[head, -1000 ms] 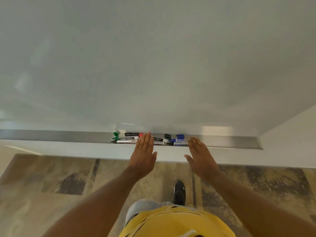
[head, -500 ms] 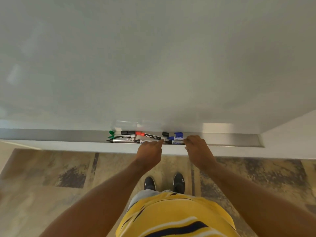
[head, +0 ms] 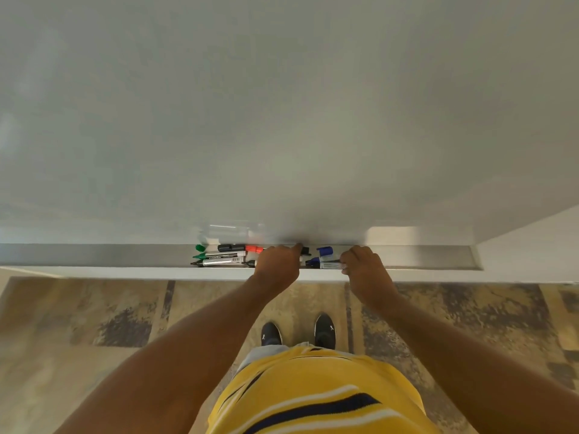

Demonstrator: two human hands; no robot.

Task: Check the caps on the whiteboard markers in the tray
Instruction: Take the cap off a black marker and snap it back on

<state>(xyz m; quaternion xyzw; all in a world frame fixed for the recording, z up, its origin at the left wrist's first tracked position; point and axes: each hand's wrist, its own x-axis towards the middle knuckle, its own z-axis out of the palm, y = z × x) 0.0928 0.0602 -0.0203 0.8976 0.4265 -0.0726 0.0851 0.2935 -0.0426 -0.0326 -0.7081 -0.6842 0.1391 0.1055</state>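
A long metal tray (head: 94, 255) runs under the whiteboard (head: 282, 120). Several markers lie bunched in its middle: a green-tipped marker (head: 221, 255), a silver black-tipped marker (head: 221, 262) and a black and red marker (head: 239, 248). A loose green cap (head: 200, 247) and a blue cap (head: 325, 250) lie at the back. My left hand (head: 277, 265) curls over the middle markers, fingertips against a small black cap (head: 305, 250); what it grips is hidden. My right hand (head: 363, 267) pinches the right end of a blue marker (head: 324, 264) lying in the tray.
The tray ends at the right near a white wall corner (head: 517, 245). Below is patterned tan and grey floor (head: 94, 324), where my two black shoes (head: 271, 333) stand close to the wall. My yellow striped shirt (head: 313, 396) fills the bottom centre.
Both hands went from flat and open above the tray edge to curled down into it. The left hand slid right over the middle markers; the right hand closed on the blue marker's end.
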